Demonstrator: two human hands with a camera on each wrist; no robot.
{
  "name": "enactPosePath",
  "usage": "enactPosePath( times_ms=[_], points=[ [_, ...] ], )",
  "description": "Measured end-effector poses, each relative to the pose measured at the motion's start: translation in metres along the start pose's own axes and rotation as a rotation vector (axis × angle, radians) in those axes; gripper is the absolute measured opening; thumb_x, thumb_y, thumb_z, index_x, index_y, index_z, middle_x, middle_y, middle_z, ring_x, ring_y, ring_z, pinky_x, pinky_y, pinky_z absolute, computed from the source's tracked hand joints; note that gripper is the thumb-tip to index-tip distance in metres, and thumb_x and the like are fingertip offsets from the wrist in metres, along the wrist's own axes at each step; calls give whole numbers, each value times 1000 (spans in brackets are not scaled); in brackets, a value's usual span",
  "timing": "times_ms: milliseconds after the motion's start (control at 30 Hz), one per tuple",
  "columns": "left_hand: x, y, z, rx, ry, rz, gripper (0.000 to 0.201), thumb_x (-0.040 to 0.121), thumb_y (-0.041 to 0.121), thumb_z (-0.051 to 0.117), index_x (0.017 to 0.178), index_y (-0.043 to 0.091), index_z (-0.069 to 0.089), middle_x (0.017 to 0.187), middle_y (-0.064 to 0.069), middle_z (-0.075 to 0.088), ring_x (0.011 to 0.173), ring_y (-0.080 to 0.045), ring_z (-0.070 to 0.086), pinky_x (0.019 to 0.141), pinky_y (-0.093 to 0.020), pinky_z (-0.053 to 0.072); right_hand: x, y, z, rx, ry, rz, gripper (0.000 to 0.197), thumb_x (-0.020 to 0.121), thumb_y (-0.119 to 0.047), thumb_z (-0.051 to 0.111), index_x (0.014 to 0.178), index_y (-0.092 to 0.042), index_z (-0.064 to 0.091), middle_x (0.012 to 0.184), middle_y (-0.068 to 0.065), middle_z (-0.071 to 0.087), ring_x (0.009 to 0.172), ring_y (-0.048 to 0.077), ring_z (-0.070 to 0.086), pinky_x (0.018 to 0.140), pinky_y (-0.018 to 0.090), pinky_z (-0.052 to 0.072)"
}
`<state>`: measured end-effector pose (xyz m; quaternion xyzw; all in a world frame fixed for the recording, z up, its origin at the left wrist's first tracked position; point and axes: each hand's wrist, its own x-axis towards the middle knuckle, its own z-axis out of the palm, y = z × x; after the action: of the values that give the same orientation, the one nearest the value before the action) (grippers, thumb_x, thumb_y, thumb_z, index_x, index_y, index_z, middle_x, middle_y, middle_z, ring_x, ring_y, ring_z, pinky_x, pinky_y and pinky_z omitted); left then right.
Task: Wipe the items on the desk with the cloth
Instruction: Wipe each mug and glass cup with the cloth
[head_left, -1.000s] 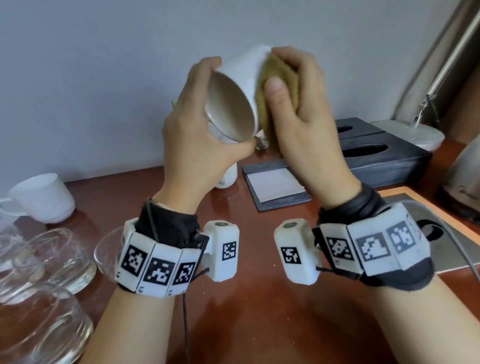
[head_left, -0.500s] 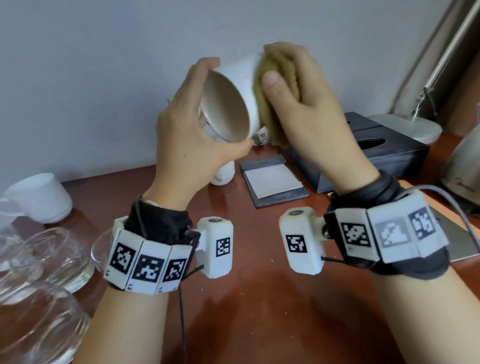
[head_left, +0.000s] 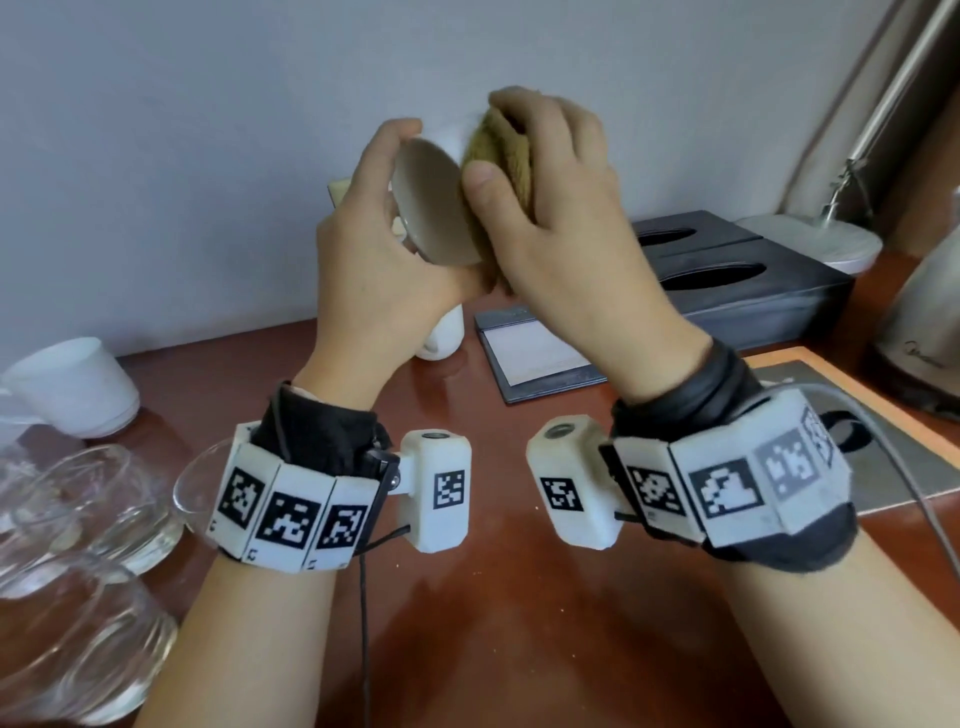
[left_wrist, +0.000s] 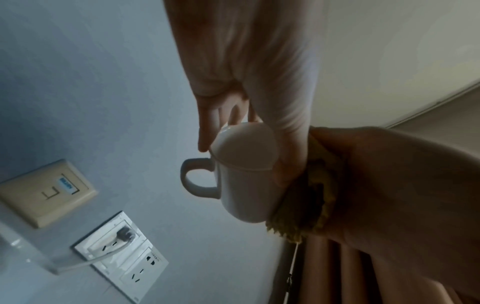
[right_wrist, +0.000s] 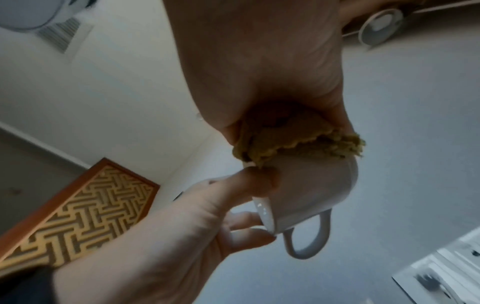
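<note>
We held the white cup up in the air above the back edge of the reddish desk, close before the pale wall, with a bare stretch of desktop below our wrists. Around that stretch stood clutter: glass bowls and a second white cup at the left, a notepad behind, a dark tissue box and a lamp base at the right — all well apart from the raised cup. Our left hand gripped the cup by its rim, thumb and fingers curled round it, mouth turned toward us. Our right hand clutched the mustard-yellow cloth, pressing it against the cup's outer wall. The cup looked plain and glossy, its handle pointing away — toward the wall sockets.
</note>
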<state>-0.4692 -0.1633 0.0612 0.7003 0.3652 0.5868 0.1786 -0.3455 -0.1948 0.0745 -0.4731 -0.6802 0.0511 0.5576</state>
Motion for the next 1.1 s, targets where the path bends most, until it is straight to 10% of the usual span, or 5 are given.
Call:
enactPosePath(
  times_ms=[267, 400, 533, 800, 1100],
  points=[
    [-2, 5, 1, 199, -88, 192, 84, 56, 35, 73, 133, 16, 47, 123, 8, 54, 115, -15, 54, 93, -43, 52, 17, 29, -20, 225, 67, 380, 28, 103, -33, 29, 121, -17, 44, 88, -10, 54, 92, 13, 55, 76, 16, 45],
    [2, -1, -2, 219, -40, 194, 83, 56, 23, 80, 132, 17, 46, 123, 3, 57, 113, -19, 57, 91, -46, 51, 10, 14, -12, 219, 23, 209, 32, 98, -28, 42, 128, -17, 41, 121, 8, 53, 107, 19, 54, 93, 28, 44],
    [3, -7, -8, 284, -28, 260, 79, 60, 17, 81, 127, 29, 40, 130, 3, 53, 116, -18, 55, 94, -39, 50, 6, 7, -7, 123, -12, 22, 40, 94, -21, 50, 132, -14, 44, 130, 5, 45, 114, 12, 45, 94, 12, 32],
    [-1, -15, -1, 456, -122, 509, 71, 65, 15, 71, 127, 24, 37, 142, -2, 42, 121, -16, 48, 80, -23, 44, 16, 32, -20, 783, 49, 557, 37, 80, -37, 61, 109, -14, 58, 109, 15, 66, 101, 37, 64, 77, 66, 50],
    [3, -18, -1, -24, -202, 169, 99, 72, 27, 76, 150, 13, 16, 161, -10, 9, 148, -15, 15, 120, -40, 21, 11, 27, -5, 824, 145, 488, 24, 80, -32, 63, 98, -19, 56, 100, 13, 61, 98, 39, 62, 75, 62, 51]
  ],
)
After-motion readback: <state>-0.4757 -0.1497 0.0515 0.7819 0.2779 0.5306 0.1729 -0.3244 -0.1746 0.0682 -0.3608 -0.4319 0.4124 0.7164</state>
